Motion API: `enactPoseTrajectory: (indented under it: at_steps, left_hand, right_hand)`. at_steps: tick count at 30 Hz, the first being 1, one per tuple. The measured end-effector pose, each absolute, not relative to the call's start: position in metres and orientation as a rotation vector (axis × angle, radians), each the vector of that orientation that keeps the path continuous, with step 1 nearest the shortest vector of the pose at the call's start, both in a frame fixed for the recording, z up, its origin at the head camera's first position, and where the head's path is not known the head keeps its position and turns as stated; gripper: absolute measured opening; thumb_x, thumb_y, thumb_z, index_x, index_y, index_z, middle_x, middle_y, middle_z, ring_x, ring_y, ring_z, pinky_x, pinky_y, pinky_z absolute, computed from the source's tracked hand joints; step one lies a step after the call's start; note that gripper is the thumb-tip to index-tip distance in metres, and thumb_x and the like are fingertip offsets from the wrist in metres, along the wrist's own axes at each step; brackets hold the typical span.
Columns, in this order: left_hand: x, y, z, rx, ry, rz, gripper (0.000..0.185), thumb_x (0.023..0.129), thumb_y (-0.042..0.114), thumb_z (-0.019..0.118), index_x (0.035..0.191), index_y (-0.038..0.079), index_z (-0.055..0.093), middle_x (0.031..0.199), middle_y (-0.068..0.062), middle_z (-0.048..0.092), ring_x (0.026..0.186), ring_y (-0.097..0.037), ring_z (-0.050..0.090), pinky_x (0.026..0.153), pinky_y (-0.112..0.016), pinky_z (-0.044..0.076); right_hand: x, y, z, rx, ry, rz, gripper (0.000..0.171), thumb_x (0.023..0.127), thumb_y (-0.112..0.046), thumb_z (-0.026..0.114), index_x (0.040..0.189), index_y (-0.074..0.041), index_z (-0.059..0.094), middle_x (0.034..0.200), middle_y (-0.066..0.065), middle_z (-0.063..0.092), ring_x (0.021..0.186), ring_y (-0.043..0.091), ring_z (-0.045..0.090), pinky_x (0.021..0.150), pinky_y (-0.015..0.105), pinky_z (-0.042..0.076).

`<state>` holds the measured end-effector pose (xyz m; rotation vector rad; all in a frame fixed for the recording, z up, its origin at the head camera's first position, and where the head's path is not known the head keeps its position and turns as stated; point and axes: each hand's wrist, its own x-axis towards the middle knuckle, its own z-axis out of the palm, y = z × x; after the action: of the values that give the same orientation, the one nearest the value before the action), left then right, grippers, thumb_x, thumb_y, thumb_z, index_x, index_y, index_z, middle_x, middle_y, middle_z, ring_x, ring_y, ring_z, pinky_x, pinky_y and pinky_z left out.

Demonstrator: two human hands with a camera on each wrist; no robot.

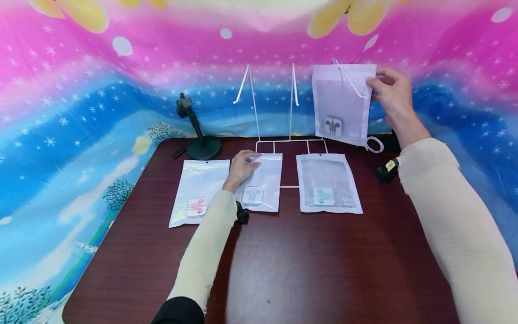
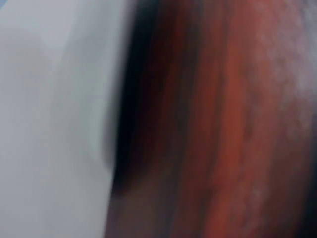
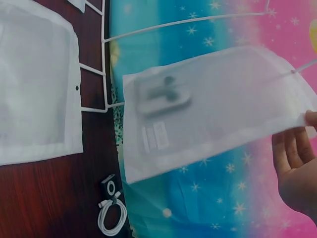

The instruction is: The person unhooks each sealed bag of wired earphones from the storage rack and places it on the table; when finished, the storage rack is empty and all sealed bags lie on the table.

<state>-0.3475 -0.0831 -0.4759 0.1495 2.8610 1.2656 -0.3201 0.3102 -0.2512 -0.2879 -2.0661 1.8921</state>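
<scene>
In the head view, my right hand (image 1: 394, 92) pinches the upper right edge of a white zip pouch (image 1: 341, 101) that holds dark earphones in a small case. This pouch hangs on the right prong of a white wire rack (image 1: 292, 90), with the prong sticking out in front. My left hand (image 1: 241, 168) rests on a pouch with blue earphones (image 1: 270, 180) lying on the table, fingers loosely bent near its top. In the right wrist view, thumb and fingers hold the edge of the hung pouch (image 3: 223, 104). Blur fills the left wrist view.
A pouch with pink earphones (image 1: 206, 180) lies at left, and one with green earphones (image 1: 323, 175) lies right of the middle. A black stand (image 1: 204, 146) is at the back left. A coiled white cable (image 1: 375, 145) sits at the back right. A patterned cloth (image 1: 133, 112) surrounds the table.
</scene>
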Motion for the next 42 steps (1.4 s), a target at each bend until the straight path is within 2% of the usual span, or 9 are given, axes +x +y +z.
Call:
enactPoseTrajectory:
  at_steps: [8,15,19,26,42]
  left_hand:
    - [-0.348,-0.084,-0.475,0.147,2.867,1.251,0.033,0.102,0.025,0.069,0.136,0.024,0.071,0.152,-0.003,0.05,0.125,-0.023,0.055,0.109,-0.043,0.046]
    - [-0.347,-0.082,-0.476,0.144,2.867,1.272,0.033,0.102,0.025,0.069,0.135,0.024,0.071,0.151,-0.004,0.05,0.125,-0.024,0.054,0.109,-0.045,0.046]
    - [-0.346,-0.082,-0.476,0.146,2.862,1.273,0.033,0.102,0.025,0.069,0.135,0.024,0.071,0.151,-0.003,0.05,0.125,-0.024,0.053,0.109,-0.045,0.045]
    - [-0.347,-0.082,-0.474,0.145,2.861,1.266,0.034,0.102,0.026,0.069,0.136,0.025,0.07,0.152,-0.003,0.05,0.126,-0.024,0.053,0.11,-0.044,0.045]
    - [-0.349,-0.082,-0.476,0.157,2.865,1.272,0.033,0.103,0.026,0.069,0.135,0.025,0.071,0.151,-0.003,0.05,0.125,-0.023,0.053,0.11,-0.044,0.045]
  right_hand:
    - [-0.312,0.313,-0.252,-0.192,-1.94,2.026,0.029,0.09,-0.01,0.082,0.118,-0.015,0.079,0.091,-0.002,0.073,0.066,0.015,0.068,0.058,0.022,0.058]
    - [-0.3,0.321,-0.252,-0.231,-1.955,1.997,0.029,0.089,-0.014,0.084,0.118,-0.017,0.08,0.094,-0.004,0.072,0.07,0.013,0.068,0.06,0.02,0.057]
    - [-0.291,0.324,-0.256,-0.254,-1.953,1.989,0.03,0.087,-0.016,0.086,0.116,-0.017,0.079,0.094,-0.005,0.071,0.067,0.012,0.067,0.06,0.019,0.056]
    - [-0.277,0.326,-0.261,-0.196,-1.879,2.036,0.027,0.084,-0.012,0.088,0.11,-0.015,0.081,0.088,-0.003,0.073,0.062,0.013,0.066,0.058,0.02,0.056]
    - [-0.245,0.332,-0.263,-0.049,-1.744,2.163,0.027,0.08,0.0,0.088,0.105,-0.006,0.081,0.08,0.002,0.076,0.061,0.014,0.069,0.057,0.022,0.057]
